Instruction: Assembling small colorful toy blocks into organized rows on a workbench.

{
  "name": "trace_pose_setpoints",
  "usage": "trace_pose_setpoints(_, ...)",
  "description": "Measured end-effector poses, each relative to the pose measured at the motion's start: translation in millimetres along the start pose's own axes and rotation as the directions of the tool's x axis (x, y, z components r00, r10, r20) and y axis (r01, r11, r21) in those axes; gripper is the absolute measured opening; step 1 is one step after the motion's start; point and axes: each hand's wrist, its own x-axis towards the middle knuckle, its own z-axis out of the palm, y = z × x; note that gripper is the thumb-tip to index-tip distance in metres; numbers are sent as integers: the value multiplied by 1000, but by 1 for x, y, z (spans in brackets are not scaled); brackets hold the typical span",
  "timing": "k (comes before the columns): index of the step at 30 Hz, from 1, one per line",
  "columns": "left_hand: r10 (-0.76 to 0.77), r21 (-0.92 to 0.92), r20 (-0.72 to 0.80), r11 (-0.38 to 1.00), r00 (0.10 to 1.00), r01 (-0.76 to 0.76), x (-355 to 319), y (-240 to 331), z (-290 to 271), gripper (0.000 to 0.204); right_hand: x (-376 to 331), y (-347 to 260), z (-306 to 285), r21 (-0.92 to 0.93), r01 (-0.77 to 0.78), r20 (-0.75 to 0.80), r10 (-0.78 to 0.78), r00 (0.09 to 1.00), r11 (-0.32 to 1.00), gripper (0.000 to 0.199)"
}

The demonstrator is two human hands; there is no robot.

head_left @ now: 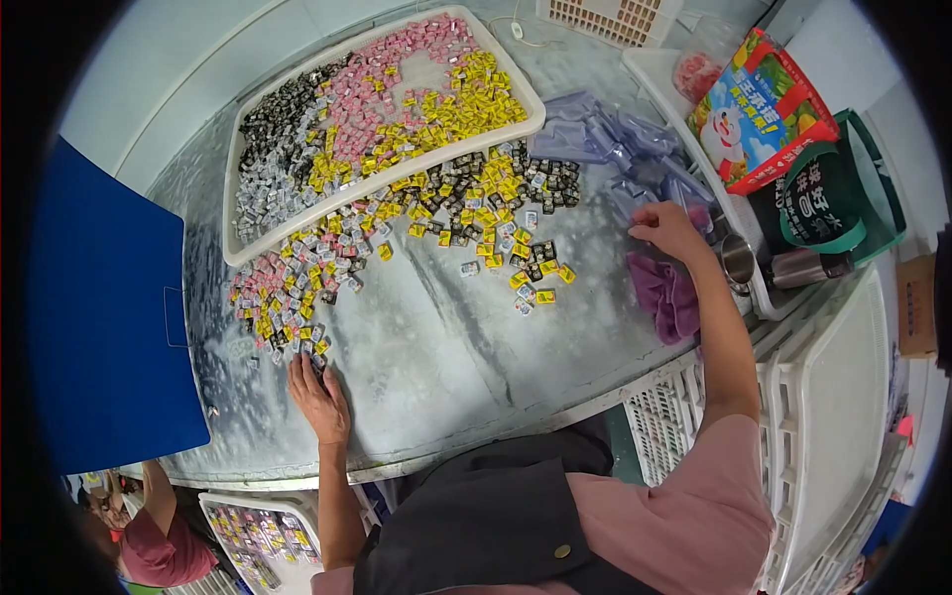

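Observation:
My left hand [319, 402] lies low on the table with its fingers stretched out, the fingertips at the near edge of a loose heap of small wrapped packets [297, 283]. A dark packet sits by those fingertips. My right hand [669, 230] hovers at the right, its fingers curled and drawn together; whatever is in them, if anything, is too small to make out. Close by it lie clear bluish plastic packs [605, 134] and a crumpled purple cloth [662, 297]. More yellow and black packets [486, 208] are strewn across the table's middle.
A large white tray [535, 111] at the back holds packets in yellow, pink, black and silver. On the right, a white shelf tray [709, 183] carries a red printed bag [759, 119], a metal cup [736, 258] and a green bin [873, 188]. A blue panel [119, 307] stands left; another person's arm [159, 496] is beyond.

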Motion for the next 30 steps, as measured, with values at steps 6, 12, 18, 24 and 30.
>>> trace_pose_setpoints(6, -24, 5, -11, 1000, 1000, 24, -4, -3, -4, 48, 5, -1, 4, 127, -58, 93, 46, 995, 990, 19)
trace_pose_setpoints(12, -27, -49, -11, 998, 1000, 27, 4, 7, -4, 49, -7, 16, 25, -682, 13, -357, -348, 867, 731, 12)
trace_pose_setpoints(18, -74, -26, -28, 997, 997, 73, -2, 9, -10, 49, -41, -178, 82, -436, 546, -218, -673, 707, 715, 6)
trace_pose_setpoints(24, -95, -81, -3, 992, 996, 94, 1, 11, -9, 54, -85, -246, 188, -199, 947, 157, -945, 286, 253, 18)
trace_pose_setpoints(30, -180, -99, -25, 979, 983, 177, 42, 0, -4, 62, -54, -263, 199, 9, 809, 198, -794, 575, 588, 33)
